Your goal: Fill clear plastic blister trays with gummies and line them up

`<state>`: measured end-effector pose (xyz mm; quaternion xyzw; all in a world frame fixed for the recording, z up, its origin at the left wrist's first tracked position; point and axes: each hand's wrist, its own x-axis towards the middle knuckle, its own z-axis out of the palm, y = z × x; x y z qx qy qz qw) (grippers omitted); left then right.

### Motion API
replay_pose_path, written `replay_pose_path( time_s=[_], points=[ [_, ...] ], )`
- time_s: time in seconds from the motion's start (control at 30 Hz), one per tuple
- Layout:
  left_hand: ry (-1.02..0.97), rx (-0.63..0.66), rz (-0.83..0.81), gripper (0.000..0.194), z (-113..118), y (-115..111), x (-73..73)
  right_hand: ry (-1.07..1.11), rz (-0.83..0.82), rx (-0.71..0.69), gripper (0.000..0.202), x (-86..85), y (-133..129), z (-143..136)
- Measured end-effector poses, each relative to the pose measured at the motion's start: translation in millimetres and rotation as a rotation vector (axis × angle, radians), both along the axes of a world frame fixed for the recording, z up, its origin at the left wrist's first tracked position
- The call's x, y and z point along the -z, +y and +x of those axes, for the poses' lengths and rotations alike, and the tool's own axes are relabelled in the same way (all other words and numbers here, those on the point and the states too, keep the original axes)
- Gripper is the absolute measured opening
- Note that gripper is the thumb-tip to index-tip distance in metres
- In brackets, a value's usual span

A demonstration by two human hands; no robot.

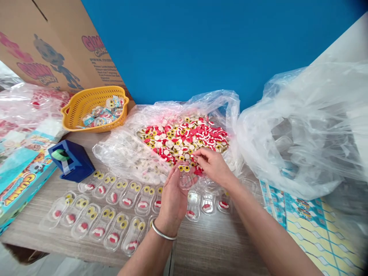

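Observation:
My left hand (172, 197), with a silver bangle at the wrist, holds a small clear plastic tray (186, 182). Two yellow eyeball gummies (184, 168) lie in its upper end; the lower part looks bare. Just right of the tray, my right hand (214, 165) is pinched over the front of a heap of loose gummies (184, 138); what its fingertips hold is too small to make out. The heap mixes yellow eyeballs with red-and-white teeth and spills from a clear plastic bag (126, 153).
Rows of clear trays (98, 226) with gummies line the wooden table. Leftward stand a blue tape dispenser (76, 163), a yellow basket (83, 97) of packed candy, a turquoise carton (28, 176) and a cardboard box (66, 34). At right, a plastic bag (304, 134) partly covers printed sheets (307, 214).

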<state>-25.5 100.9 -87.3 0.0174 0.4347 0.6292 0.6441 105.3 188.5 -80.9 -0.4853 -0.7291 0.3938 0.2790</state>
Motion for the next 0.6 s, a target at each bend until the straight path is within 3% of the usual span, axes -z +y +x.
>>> replay_pose_path(
  time_s=[0.1, 0.27, 0.47, 0.6],
  points=[
    [-0.014, 0.04, 0.045, 0.023, 4.9, -2.3, -4.9, 0.084, -0.115, -0.144, 0.016, -19.8, -26.5, 8.6],
    [-0.022, 0.107, 0.066, 0.027, 20.2, -12.1, -11.1, -0.151, 0.072, -0.332, 0.018, -32.0, -64.9, 18.4],
    [-0.004, 0.164, -0.031, 0.025, 44.2, -28.3, -18.3, -0.547, 0.307, -0.21, 0.013, -24.7, -107.0, 35.9],
    [0.003, 0.199, -0.082, 0.025, 61.9, -33.9, -17.0, -0.626, 0.414, -0.156, 0.013, -16.6, -127.5, 48.2]
  ],
)
